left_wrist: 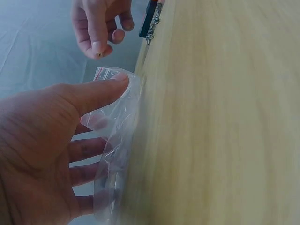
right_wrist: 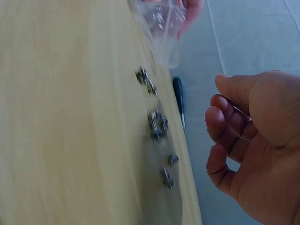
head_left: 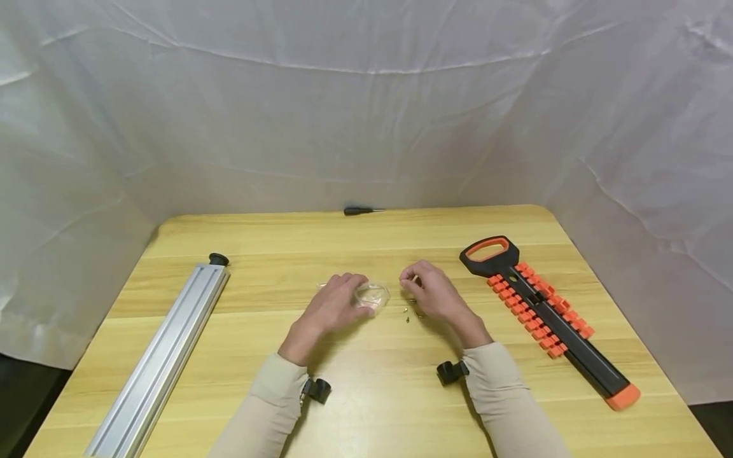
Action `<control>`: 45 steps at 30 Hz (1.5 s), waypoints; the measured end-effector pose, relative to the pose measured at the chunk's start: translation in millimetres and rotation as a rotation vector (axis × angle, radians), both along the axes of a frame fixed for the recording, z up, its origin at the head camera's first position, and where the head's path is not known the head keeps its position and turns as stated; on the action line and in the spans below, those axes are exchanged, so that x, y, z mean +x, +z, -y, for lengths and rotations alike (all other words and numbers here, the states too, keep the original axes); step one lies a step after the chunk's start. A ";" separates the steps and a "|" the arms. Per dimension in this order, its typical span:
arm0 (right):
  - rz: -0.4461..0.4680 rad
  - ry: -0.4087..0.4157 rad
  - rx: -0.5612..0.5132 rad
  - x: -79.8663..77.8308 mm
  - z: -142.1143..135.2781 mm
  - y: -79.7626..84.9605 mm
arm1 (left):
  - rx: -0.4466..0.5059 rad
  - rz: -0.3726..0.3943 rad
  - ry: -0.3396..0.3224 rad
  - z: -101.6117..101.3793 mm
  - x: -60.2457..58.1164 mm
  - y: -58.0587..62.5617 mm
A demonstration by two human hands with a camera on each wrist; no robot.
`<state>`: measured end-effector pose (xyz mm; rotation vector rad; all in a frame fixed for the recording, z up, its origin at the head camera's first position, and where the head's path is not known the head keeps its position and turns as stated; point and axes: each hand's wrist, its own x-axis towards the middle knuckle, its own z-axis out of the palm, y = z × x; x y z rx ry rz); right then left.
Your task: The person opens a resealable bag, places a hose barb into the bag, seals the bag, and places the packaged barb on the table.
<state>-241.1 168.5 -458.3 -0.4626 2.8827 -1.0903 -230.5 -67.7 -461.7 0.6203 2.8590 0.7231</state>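
Observation:
My left hand (head_left: 334, 304) holds a clear plastic zip bag (head_left: 373, 295) near the middle of the table, its mouth facing my right hand. In the left wrist view the thumb presses on the bag (left_wrist: 123, 110) and the fingers show behind the film. To the right, my right hand (head_left: 436, 294) is raised above several small metal screws (right_wrist: 158, 125) lying in a loose row. A tiny brass-coloured metal piece (left_wrist: 98, 55) shows at its thumb tip, pinched there; its exact kind is too small to make out.
A black-handled screwdriver (head_left: 359, 210) lies at the table's back edge. On the left is a long silver aluminium rail (head_left: 166, 359) with a black knob (head_left: 218, 259). A black rack with orange clips (head_left: 541, 305) lies at the right. Pale cloth (head_left: 366, 127) hangs around the table.

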 end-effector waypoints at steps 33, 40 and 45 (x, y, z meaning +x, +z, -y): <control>0.016 0.089 0.111 2.7 23.0 -0.9 | 0.009 -0.001 -0.008 -2.8 4.0 -1.1; 0.015 0.056 0.080 -1.8 -0.8 -3.4 | -0.009 -0.001 0.001 -2.0 3.3 0.7; 0.018 0.051 0.090 -4.5 -16.5 -2.5 | -0.021 -0.008 0.007 -1.1 2.2 1.3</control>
